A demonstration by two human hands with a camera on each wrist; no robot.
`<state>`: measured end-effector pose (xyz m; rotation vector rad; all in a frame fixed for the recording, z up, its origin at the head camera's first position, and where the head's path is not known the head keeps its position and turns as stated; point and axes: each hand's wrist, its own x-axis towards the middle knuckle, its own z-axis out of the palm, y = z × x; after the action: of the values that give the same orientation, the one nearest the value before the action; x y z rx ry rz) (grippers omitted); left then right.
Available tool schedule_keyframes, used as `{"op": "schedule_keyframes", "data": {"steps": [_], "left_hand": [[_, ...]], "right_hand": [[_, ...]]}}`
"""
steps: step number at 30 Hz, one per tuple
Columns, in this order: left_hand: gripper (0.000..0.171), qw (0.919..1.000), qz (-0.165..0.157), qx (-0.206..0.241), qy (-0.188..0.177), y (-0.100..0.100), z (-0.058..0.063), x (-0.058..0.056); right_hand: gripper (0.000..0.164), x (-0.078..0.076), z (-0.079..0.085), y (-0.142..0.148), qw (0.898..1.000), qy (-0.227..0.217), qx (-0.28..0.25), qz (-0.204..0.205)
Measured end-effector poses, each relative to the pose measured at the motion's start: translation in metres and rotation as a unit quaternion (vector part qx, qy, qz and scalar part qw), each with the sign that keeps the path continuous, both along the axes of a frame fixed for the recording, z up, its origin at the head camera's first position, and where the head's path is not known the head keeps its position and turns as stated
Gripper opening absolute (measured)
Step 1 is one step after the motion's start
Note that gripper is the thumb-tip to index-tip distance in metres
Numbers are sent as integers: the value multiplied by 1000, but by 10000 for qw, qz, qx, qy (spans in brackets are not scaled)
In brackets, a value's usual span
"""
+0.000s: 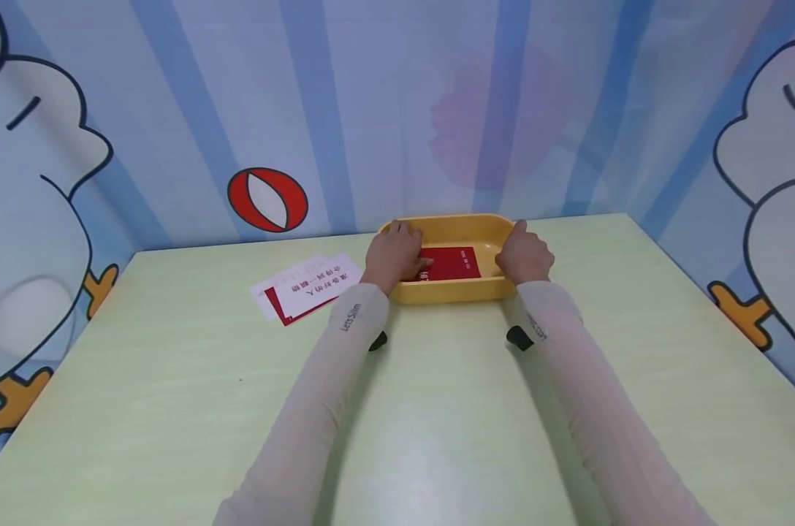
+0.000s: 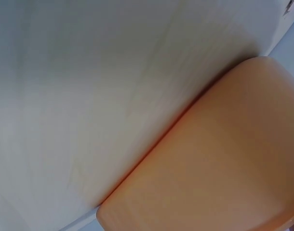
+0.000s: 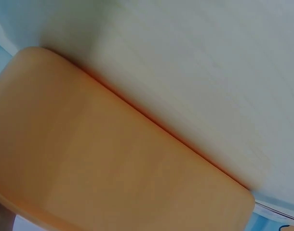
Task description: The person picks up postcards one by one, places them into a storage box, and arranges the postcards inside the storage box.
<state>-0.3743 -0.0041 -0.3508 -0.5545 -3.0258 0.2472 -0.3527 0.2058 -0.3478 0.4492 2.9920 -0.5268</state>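
A shallow yellow plastic tray (image 1: 453, 292) rests on the table near the back edge, a red card (image 1: 451, 264) with white print lying inside it. My left hand (image 1: 393, 256) grips the tray's left end, thumb over the inner side and across part of the card. At the opposite end my right hand (image 1: 524, 253) holds the right rim. Both wrist views are filled by the tray's outer wall, orange-looking in the left wrist view (image 2: 209, 154) and likewise in the right (image 3: 113, 154); little or nothing of the fingers shows there.
Left of the tray, white printed cards (image 1: 315, 285) overlap a red card (image 1: 284, 313) on the pale table (image 1: 424, 409). A striped blue cartoon backdrop (image 1: 397, 109) rises right behind the table's back edge and along both sides.
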Motion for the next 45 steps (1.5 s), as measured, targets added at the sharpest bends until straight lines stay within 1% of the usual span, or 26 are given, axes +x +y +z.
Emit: {"op": "schedule_keyframes", "data": {"steps": [6, 11, 19, 22, 28, 32, 35, 38, 43, 45], "left_hand": [[58, 10000, -41, 16, 82, 1, 0, 1], [56, 9999, -86, 65, 69, 0, -2, 1], [56, 9998, -8, 187, 35, -8, 2, -2], [56, 9996, -69, 256, -31, -9, 2, -3], [53, 9980, -148, 593, -157, -6, 2, -5], [51, 9975, -219, 652, -182, -4, 2, -6], [49, 9971, -314, 672, -173, -5, 2, -7], [46, 9949, -431, 888, -180, -7, 5, -7], [40, 9882, -674, 1364, -157, -11, 7, -7], [40, 9861, -707, 1497, -170, -12, 7, -7]], "right_hand": [[66, 0, -1, 3, 10000, -3, -53, 9], [64, 0, -3, 2, 9999, -45, -94, -37], [62, -3, 0, -6, 9999, 99, -127, 7], [63, -2, 1, -6, 9999, 113, -119, 11], [63, 1, 2, -3, 9999, 72, -123, 36], [63, 0, 2, 0, 9999, 52, -129, 60], [65, -2, 1, 0, 9999, 10, -122, 37], [67, -3, 1, 0, 9999, -5, -136, 12], [64, -2, 3, -1, 9998, 12, -205, -4], [64, -2, 3, -2, 9998, 0, -189, 6]]}}
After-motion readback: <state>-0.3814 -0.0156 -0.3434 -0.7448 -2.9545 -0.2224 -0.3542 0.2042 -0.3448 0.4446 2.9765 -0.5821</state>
